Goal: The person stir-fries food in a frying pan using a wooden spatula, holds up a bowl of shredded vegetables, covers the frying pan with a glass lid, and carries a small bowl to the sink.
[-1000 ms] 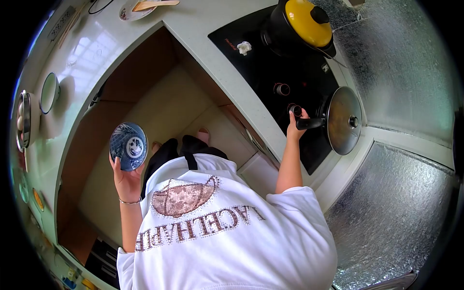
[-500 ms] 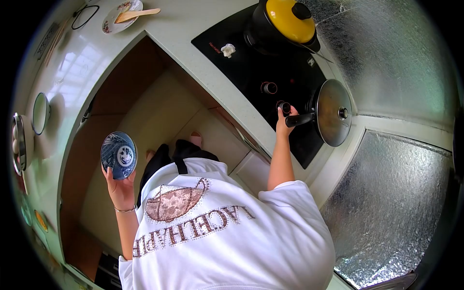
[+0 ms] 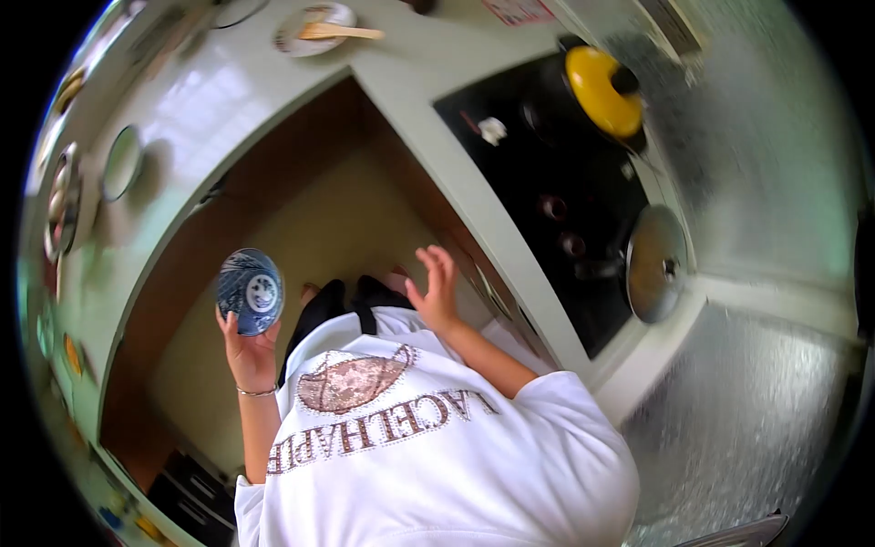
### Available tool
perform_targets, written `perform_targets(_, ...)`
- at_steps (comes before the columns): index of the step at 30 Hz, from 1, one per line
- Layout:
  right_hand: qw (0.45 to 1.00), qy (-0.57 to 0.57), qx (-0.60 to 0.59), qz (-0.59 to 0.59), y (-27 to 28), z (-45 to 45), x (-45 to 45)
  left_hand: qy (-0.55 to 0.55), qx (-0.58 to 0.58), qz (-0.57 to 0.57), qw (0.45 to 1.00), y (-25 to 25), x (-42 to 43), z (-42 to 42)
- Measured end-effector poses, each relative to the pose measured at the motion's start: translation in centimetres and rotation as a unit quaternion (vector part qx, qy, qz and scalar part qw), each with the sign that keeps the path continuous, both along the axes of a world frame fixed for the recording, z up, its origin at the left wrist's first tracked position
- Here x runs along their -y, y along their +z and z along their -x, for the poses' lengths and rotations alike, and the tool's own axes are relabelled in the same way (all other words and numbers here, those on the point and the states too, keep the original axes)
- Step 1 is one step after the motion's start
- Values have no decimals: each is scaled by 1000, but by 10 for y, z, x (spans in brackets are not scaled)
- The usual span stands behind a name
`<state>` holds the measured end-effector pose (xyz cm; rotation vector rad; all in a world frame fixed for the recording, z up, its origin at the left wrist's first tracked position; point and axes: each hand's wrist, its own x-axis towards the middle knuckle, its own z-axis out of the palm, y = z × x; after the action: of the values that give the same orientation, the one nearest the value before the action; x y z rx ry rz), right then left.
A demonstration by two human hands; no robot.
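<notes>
A blue-and-white patterned bowl (image 3: 250,290) is held up by my left hand (image 3: 248,351), its fingers and thumb around the lower rim. The inside of the bowl faces me and looks bare. My right hand (image 3: 436,290) is in the air in front of my body, fingers apart and nothing in it. To its right lies the black cooktop (image 3: 519,173) with two knobs (image 3: 562,226). A lidded pan (image 3: 656,264) stands at the cooktop's near right, its handle pointing left. A crumpled white scrap (image 3: 492,130) lies on the cooktop's far left part.
A black pot with a yellow lid (image 3: 603,91) stands at the back of the cooktop. On the counter (image 3: 219,109) are a plate (image 3: 290,41) with a wooden spatula (image 3: 339,32) and a pale bowl (image 3: 122,164). Foil-like sheeting (image 3: 756,392) covers the wall at right.
My right hand has let go of the cooktop knob and moved left to in front of my body, fingers spread. My left hand still holds the bowl. The view has turned slightly.
</notes>
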<state>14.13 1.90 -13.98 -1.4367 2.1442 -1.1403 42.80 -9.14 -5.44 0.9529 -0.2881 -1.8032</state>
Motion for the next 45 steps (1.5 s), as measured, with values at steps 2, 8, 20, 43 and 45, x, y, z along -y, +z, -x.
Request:
perform_targets(2, 996, 83, 37, -4, -2, -11, 24, 11, -1, 21, 1000, 4, 2, 9)
perform_targets(8, 973, 213, 64, 60, 5, -12, 102, 99, 11, 35, 994, 8, 8, 27)
perform_targets(20, 884, 458, 86, 37, -17, -48, 189, 272, 45, 49, 960, -18, 10, 26)
perform_targets(43, 672, 732, 100, -47, -21, -388, 474, 619, 130, 75, 771, 26, 76, -171)
perform_targets(45, 615, 778, 130, -1, -11, -487, 490, 644, 143, 55, 750, 34, 84, -222)
